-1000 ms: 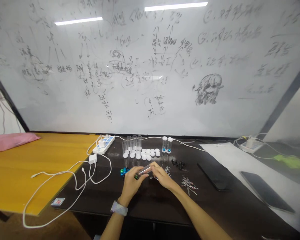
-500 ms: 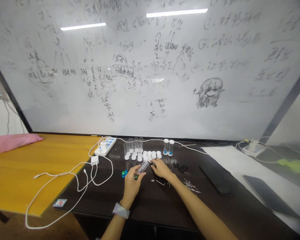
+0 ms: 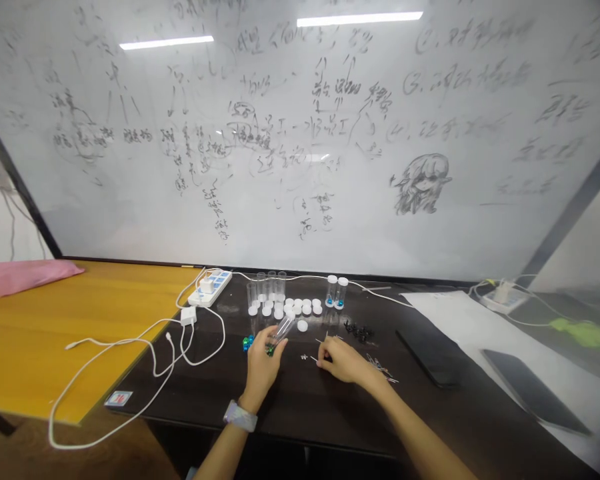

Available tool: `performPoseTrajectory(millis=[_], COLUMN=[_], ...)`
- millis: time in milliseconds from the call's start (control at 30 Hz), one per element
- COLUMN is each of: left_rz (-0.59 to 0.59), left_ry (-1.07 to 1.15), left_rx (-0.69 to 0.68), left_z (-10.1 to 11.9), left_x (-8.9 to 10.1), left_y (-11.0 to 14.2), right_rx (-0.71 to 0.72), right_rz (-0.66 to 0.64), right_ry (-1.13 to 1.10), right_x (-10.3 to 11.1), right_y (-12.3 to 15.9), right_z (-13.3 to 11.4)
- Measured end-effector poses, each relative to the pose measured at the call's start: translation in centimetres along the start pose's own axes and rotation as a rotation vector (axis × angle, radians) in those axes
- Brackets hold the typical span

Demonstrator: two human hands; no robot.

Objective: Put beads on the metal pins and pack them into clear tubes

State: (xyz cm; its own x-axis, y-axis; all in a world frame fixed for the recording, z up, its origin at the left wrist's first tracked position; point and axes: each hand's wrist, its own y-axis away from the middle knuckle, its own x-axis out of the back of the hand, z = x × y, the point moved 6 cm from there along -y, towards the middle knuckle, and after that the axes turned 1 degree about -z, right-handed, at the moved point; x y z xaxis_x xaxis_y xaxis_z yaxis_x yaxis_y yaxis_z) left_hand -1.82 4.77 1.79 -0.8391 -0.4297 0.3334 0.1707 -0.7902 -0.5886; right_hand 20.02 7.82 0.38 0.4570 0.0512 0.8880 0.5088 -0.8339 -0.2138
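My left hand [image 3: 263, 370] is shut around the lower end of a clear plastic tube [image 3: 281, 331], which tilts up and away from me. Dark beads seem to sit at its bottom, partly hidden by my fingers. Blue-green beads [image 3: 248, 343] lie just left of that hand. My right hand [image 3: 343, 363] rests low on the dark table [image 3: 290, 407], fingertips beside small metal pins [image 3: 320, 350]. Whether they pinch one is hidden. Several white caps [image 3: 285, 309] stand in rows beyond the hands, with one loose cap [image 3: 303, 325] nearer me.
Clear tubes [image 3: 265, 288] and two capped tubes [image 3: 335, 291] stand at the back. Black parts [image 3: 357, 331] and wire-leaded components [image 3: 380, 368] lie right. A power strip [image 3: 210, 288], white cables, a black tablet [image 3: 433, 357] and a whiteboard [image 3: 300, 133] surround the work.
My right hand has moved down and to the right, away from the caps and toward the metal pins. My left hand still holds the tube, now tilted more upright.
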Motion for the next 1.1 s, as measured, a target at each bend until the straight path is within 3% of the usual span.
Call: performPoseTrajectory(millis=[133, 267, 367, 567, 733, 933, 1100], left_rz=[-0.011, -0.069, -0.132, -0.222, -0.276, -0.26, -0.229], left_ry=[-0.001, 0.01, 0.027, 0.052, 0.071, 0.141, 0.128], left_rx=[-0.019, -0.044, -0.061, -0.086, -0.109, -0.058, -0.025], left_z=[0.2, 0.4, 0.7, 1.6, 2.0, 1.5, 1.2], left_x=[-0.1, -0.5, -0.8, -1.2, -1.4, -1.6, -1.5], left_y=[0.0, 0.1, 0.3, 0.6, 0.9, 0.9, 0.7], right_rx=[0.03, 0.059, 0.124, 0.167, 0.088, -0.054, -0.115], right_rz=[0.059, 0.204, 0.253, 0.208, 0.151, 0.213, 0.305], right_ry=[0.101, 0.149, 0.06, -0.214, -0.428, -0.719, -0.776], right_x=[-0.1, 2.3, 3.9, 5.2, 5.0, 3.8, 3.5], right_y=[0.7, -0.6, -1.6, -2.3, -2.7, -3.1, -3.5], right_z=[-1.5, -3.0, -3.6, -3.9, -3.4, -2.8, -1.6])
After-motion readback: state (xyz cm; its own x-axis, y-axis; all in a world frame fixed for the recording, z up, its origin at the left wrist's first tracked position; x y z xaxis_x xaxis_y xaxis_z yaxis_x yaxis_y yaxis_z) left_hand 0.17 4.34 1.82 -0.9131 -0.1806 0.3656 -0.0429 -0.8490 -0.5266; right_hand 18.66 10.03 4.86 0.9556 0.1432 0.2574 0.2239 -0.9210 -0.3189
